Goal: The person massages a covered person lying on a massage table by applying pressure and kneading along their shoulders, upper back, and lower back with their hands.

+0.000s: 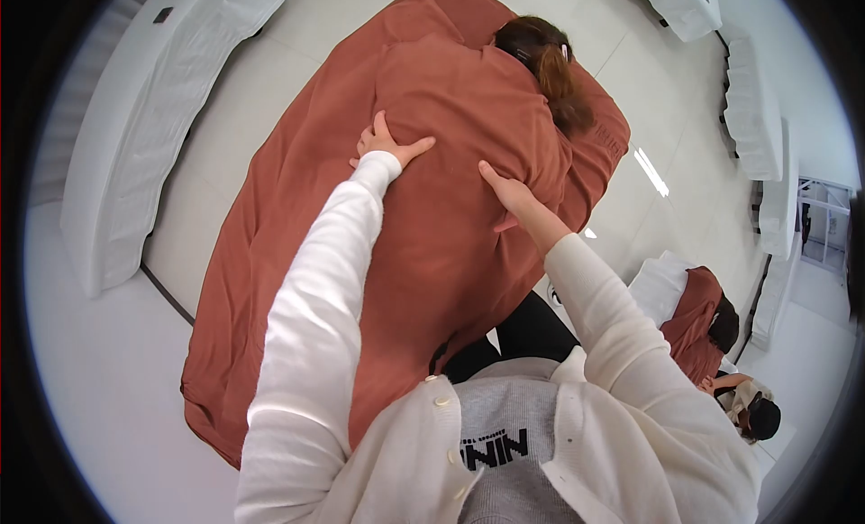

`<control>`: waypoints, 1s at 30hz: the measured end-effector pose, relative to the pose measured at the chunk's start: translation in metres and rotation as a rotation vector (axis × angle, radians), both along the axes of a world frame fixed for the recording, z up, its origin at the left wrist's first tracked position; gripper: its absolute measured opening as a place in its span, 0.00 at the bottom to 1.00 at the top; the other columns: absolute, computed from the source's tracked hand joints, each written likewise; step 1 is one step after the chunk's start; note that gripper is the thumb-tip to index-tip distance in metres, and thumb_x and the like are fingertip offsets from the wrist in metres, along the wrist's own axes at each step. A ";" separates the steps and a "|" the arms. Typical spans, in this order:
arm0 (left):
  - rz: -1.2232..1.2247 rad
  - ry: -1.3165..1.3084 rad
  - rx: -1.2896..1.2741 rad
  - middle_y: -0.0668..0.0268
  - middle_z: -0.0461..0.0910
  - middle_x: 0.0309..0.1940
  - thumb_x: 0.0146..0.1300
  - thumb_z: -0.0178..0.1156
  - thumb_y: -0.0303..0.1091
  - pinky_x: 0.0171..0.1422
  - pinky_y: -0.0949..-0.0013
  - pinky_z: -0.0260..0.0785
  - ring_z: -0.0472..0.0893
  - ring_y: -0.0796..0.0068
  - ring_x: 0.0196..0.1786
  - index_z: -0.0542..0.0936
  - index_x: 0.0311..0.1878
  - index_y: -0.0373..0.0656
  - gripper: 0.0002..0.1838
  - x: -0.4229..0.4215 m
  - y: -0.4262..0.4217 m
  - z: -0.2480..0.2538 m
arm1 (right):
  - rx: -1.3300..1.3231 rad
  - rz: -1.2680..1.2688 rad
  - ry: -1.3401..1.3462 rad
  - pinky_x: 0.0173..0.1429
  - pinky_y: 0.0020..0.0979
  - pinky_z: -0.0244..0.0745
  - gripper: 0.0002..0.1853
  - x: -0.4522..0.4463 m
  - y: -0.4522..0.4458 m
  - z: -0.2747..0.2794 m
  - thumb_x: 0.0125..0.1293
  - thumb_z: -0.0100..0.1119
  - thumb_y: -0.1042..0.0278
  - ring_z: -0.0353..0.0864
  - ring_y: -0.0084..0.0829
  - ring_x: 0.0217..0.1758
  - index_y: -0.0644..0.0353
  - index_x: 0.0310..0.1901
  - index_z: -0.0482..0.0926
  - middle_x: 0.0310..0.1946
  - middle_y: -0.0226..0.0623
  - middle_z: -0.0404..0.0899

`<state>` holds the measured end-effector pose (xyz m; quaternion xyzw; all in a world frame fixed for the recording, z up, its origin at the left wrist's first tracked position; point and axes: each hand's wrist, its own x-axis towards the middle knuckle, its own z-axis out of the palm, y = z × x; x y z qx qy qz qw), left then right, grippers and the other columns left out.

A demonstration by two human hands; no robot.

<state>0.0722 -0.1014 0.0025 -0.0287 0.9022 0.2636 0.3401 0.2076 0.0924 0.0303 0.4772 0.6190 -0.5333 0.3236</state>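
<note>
A person lies face down under a reddish-brown sheet [441, 209], with the back of the head [541, 60] showing at the top. My left hand [383, 145] rests on the sheet over the person's back, its thumb stretched out to the right and its fingers apart. Lower and to the right, my right hand [512, 195] touches the sheet near the side of the back. Its thumb points up and away from the fingers, which are mostly hidden beneath the hand. Neither hand holds anything.
White-covered beds stand at the left [135, 136] and along the right wall [755, 109]. At lower right, another person in a black cap [764, 419] is beside a second sheet-covered person [694, 321]. Pale floor tiles [667, 91] lie between the beds.
</note>
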 end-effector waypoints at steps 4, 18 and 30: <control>0.074 0.051 -0.005 0.56 0.51 0.77 0.45 0.65 0.75 0.79 0.40 0.37 0.49 0.58 0.79 0.46 0.79 0.62 0.62 0.002 -0.001 -0.010 | -0.039 -0.006 0.021 0.56 0.54 0.81 0.55 0.000 0.003 0.000 0.61 0.54 0.26 0.51 0.53 0.78 0.73 0.71 0.57 0.77 0.51 0.47; -0.230 0.187 0.254 0.54 0.46 0.79 0.38 0.79 0.60 0.81 0.58 0.46 0.46 0.56 0.80 0.41 0.79 0.51 0.72 0.005 -0.049 -0.041 | 0.506 0.117 0.270 0.58 0.34 0.76 0.58 0.047 -0.051 -0.040 0.47 0.74 0.32 0.77 0.46 0.60 0.88 0.57 0.64 0.58 0.64 0.72; -0.361 0.111 0.450 0.57 0.44 0.79 0.37 0.80 0.57 0.81 0.54 0.47 0.45 0.58 0.81 0.39 0.79 0.52 0.73 -0.010 -0.064 -0.049 | 0.430 0.124 0.185 0.66 0.37 0.70 0.59 0.036 -0.047 -0.043 0.46 0.75 0.34 0.70 0.47 0.67 0.85 0.60 0.61 0.62 0.64 0.67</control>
